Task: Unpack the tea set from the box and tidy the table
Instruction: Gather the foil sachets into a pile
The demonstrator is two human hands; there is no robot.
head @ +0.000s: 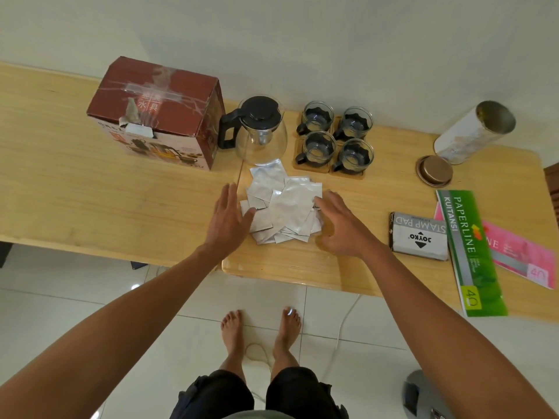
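- Left hand [230, 217] and right hand [340, 226]: grip released, palms flat, flanking foil sachets [282, 207] near desk [90, 192] front edge.
- Teapot [257, 131], four cups [335, 136], box [157, 113] along back edge.

Pale wood-grain worktop [90, 189] with a smooth sheen; matt silvery foil sachets [284, 204]; clear glossy glass teapot [260, 137] with black plastic lid and handle; taped, scuffed cardboard box [160, 113]; bare metal tin [475, 131]; glossy tiled floor [90, 297].
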